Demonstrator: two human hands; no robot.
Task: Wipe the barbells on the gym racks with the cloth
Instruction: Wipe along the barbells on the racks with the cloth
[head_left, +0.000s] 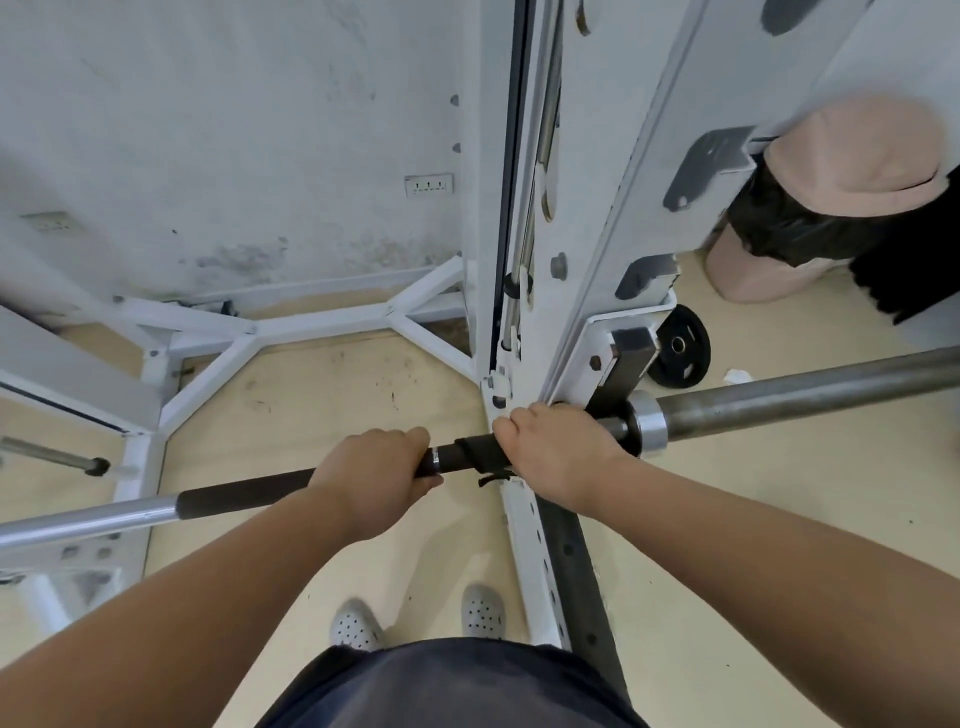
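item: barbell (244, 491), lying across the white rack upright (511, 218), running from lower left to the right edge of the view.

hands: left hand (371, 470), fingers curled round the dark section of the shaft, holding it. right hand (558, 449), fingers wrapped over the shaft just inside the collar, pressing a dark cloth (475, 457) round the bar. a band of cloth shows between the two hands, with a loose end hanging below.

progress, as judged: wiping is under way at the inner end of the shaft, beside the rack hook. nothing shows which lengths are already clean. the chrome stretch at lower left and the thick sleeve (805, 392) to the right look dull and untouched, so most of this bar probably remains.

also left: a second bar end (52, 457) on the frame at far left.

hidden or unclear:
- most of the cloth, under the right palm
- both ends of the barbell, cut by the frame
- the hook carrying the bar, behind the right hand
- whether the dark shaft section is a sleeve or a coating

other: weight plate (678, 347) on the floor; pink bin (852, 150) with black liner.
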